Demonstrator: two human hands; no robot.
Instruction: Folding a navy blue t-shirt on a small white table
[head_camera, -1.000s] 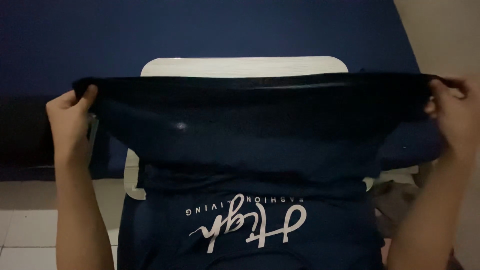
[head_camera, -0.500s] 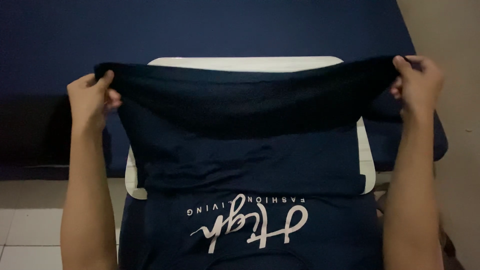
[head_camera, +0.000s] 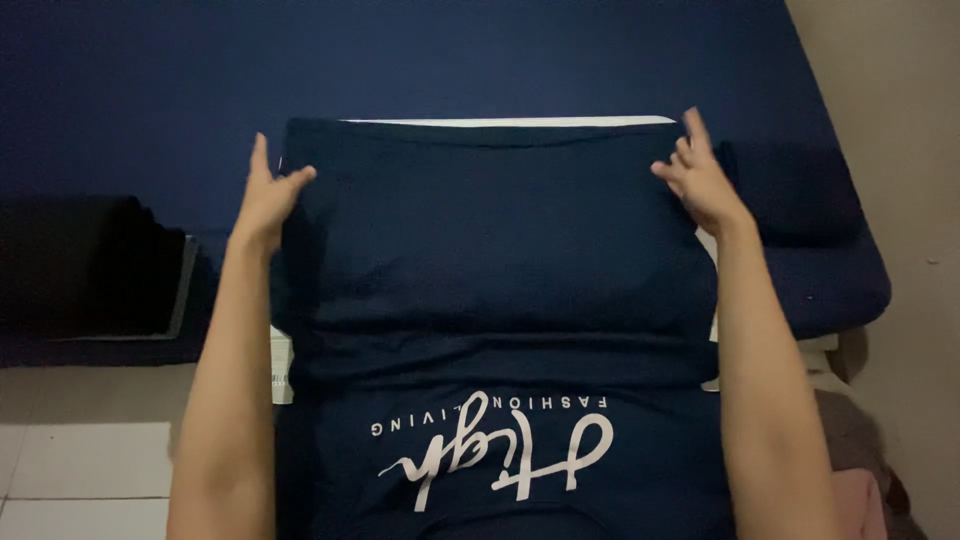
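We note navy T-shirt (head_camera: 500, 290) lying on white folding board (head_camera: 500, 121), bottom part folded up over body. Left hand (head_camera: 268, 195) and right hand (head_camera: 697, 180) rest at fold's top corners, grip open, fingers spread. We judge sleeves and final fold remain.

A dark navy T-shirt (head_camera: 500, 300) lies spread flat over a white folding board (head_camera: 500, 122), front side up, with pale script lettering across the near part. Its far portion is folded back toward the near side, forming a smooth rectangular panel with a straight fold line along the far edge, where only a thin strip of the board shows. A crosswise crease runs just beyond the lettering. In the dim light, the sleeves seem tucked under.
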